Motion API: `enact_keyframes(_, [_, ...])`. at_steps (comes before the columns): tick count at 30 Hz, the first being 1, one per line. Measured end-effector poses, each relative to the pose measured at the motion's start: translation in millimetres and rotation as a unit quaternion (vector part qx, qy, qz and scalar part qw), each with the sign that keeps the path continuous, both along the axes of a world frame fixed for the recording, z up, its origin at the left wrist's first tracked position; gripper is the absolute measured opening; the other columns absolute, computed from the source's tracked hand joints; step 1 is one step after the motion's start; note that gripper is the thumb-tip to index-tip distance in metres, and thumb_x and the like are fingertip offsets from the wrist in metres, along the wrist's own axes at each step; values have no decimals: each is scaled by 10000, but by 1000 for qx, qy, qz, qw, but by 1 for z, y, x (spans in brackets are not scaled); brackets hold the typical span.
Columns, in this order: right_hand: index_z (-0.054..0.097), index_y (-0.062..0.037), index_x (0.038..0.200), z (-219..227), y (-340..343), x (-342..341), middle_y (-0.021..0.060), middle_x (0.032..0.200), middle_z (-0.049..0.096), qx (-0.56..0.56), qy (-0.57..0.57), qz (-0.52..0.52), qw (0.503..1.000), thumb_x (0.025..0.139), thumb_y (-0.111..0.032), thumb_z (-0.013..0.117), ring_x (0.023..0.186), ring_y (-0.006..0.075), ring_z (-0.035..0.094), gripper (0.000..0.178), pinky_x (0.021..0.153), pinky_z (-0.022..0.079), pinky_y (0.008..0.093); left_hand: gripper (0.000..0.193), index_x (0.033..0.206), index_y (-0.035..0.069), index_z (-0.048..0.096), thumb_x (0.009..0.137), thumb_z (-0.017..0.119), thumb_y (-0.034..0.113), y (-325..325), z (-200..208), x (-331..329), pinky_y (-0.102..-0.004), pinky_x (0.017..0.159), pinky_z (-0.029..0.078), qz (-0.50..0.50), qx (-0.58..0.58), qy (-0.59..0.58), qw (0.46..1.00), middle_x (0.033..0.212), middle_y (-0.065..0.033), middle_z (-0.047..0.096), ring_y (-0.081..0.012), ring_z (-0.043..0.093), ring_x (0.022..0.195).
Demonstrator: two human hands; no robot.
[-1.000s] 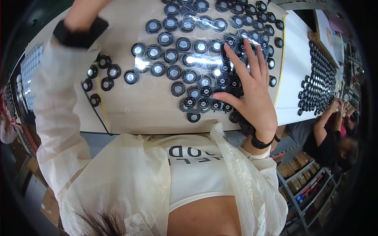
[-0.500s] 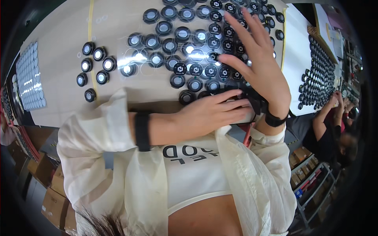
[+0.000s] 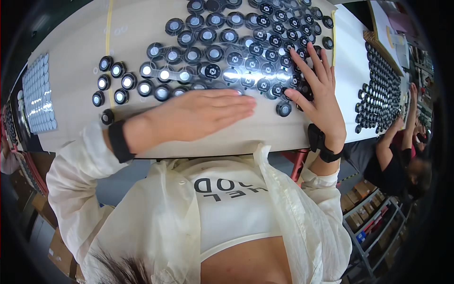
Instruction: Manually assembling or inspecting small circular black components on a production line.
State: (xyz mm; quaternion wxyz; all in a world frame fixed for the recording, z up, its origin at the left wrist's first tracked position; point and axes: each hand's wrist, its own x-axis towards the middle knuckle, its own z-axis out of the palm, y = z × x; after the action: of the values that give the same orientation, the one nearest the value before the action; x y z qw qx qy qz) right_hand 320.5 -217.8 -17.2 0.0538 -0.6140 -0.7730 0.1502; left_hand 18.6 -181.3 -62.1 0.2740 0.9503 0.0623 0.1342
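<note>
Many black round caps (image 3: 206,36) with pale centres are clustered across the table. Over their right part lies a clear plastic sheet (image 3: 246,75) bearing black round labels (image 3: 256,49) with white marks. My left hand (image 3: 198,111) is flat with its fingers stretched out to the right, along the near side of the cluster, hiding some caps. My right hand (image 3: 316,87) has its fingers spread, with the fingertips over the right side of the labelled caps. A single cap (image 3: 283,109) sits between the two hands. Neither hand grips anything.
Several loose caps (image 3: 128,81) stand left of the cluster by a yellow tape line (image 3: 109,28). A sheet of pale round stickers (image 3: 39,94) lies at the far left. More black caps (image 3: 378,102) fill a white surface at right, where another person (image 3: 392,154) works.
My left hand has moved left and farther onto the table, away from its near edge. My right hand has come slightly nearer. The labels and near caps have shifted, and near-edge caps now sit farther in.
</note>
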Motion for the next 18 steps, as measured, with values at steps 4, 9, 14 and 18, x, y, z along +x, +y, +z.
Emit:
enact_keyframes(4, [449,-253,1488,-5,0,2,174,1592,276,27,15,8,1000,894,-437,663,1446,492,205,658,1146,191,618,464,1388,31,520,931,478,99,25,20,-26,-364,1121,417,-25,42,38,998,1455,-112,507,-219,508,1323])
enact_keyframes(9, [418,-223,1502,-8,8,-19,229,1588,236,43,41,24,998,928,-418,621,1434,518,199,640,1147,225,583,419,1301,11,594,890,535,63,41,31,-62,-358,1082,463,-29,168,48,984,1392,-129,565,-229,557,1275])
enact_keyframes(14, [390,-238,1518,-8,18,-35,203,1600,225,42,5,69,997,945,-454,579,1445,491,204,641,1159,198,591,392,1237,-22,627,866,618,101,40,62,-66,-387,1047,478,-4,206,57,977,1330,-162,597,-285,583,1225])
enact_keyframes(18, [384,-240,1521,-3,18,-42,191,1605,223,28,10,86,996,953,-470,563,1458,465,202,639,1166,178,594,672,1360,-14,515,820,783,283,77,64,-72,-450,951,474,459,181,70,867,1139,-213,639,-385,601,1082])
